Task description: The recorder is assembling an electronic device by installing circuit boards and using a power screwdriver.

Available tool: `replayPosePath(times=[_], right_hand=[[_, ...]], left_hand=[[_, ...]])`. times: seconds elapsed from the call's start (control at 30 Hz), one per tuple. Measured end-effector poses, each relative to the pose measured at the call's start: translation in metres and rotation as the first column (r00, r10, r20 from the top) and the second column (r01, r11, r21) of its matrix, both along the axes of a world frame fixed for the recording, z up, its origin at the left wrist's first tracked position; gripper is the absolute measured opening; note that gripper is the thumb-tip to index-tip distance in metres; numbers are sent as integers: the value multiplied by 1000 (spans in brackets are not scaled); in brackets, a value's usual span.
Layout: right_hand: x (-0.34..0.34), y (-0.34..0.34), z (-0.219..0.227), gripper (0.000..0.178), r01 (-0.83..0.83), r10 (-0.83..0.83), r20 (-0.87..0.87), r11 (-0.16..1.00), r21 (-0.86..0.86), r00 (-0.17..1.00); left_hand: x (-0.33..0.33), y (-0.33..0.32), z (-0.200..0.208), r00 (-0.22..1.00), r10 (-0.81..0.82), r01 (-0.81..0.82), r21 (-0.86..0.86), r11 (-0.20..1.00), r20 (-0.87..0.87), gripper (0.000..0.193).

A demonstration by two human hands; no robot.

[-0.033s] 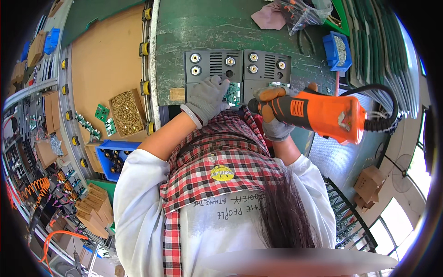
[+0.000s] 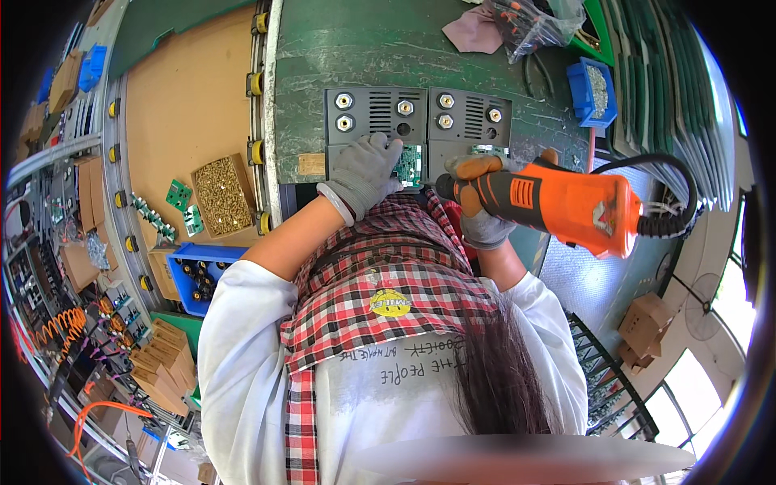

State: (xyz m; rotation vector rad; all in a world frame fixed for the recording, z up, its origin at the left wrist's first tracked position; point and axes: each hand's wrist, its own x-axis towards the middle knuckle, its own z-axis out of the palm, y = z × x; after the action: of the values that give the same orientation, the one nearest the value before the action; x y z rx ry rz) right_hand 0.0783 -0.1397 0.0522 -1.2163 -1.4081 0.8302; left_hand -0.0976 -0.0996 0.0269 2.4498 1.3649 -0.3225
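Two dark grey housings lie side by side on the green bench, the left housing (image 2: pixel 350 133) and the right housing (image 2: pixel 469 129), each with slots and several hex-nut brass fittings. My gloved left hand (image 2: pixel 364 170) rests on the lower part of the left housing, fingers bent and thumb beside a green circuit board (image 2: pixel 411 164). What lies under that palm is hidden. In my gloved right hand (image 2: pixel 478 202) is an orange and black electric screwdriver (image 2: pixel 558 202), held sideways, its black nose toward the gap between the housings. Another circuit board (image 2: pixel 489 150) shows partly behind it.
A blue bin of small metal parts (image 2: pixel 596 90), pliers (image 2: pixel 537 74) and a plastic bag (image 2: pixel 541 32) lie at the far right. Left, beyond the bench edge, a roller-edged line carries a carton of brass parts (image 2: pixel 222 194) and loose circuit boards. A blue crate (image 2: pixel 194 283) stands nearer. The screwdriver's black cable (image 2: pixel 687 174) loops right.
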Motion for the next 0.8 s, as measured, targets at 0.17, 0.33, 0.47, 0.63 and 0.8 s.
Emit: replayPosePath(times=[0.17,0.33,0.47,0.63,0.8], right_hand=[[-13,1,10,26,-4,3,-211,1000,-8,978],[-5,5,17,28,-171,175,298,985,-40,939],[-10,4,18,31,-242,212,-196,960,-142,957],[-9,0,8,39,-342,138,-638,916,-208,758],[-2,6,-5,18,-143,70,-329,968,-205,942]], left_hand=[[-2,-1,-8,998,16,-18,40,999,56,61],[-3,-2,-7,997,16,-15,-11,1000,81,58],[-5,-5,-16,989,3,-10,49,999,145,56],[-5,1,-16,982,-3,-1,21,1000,188,57],[8,8,-6,984,-119,132,91,987,-130,66]])
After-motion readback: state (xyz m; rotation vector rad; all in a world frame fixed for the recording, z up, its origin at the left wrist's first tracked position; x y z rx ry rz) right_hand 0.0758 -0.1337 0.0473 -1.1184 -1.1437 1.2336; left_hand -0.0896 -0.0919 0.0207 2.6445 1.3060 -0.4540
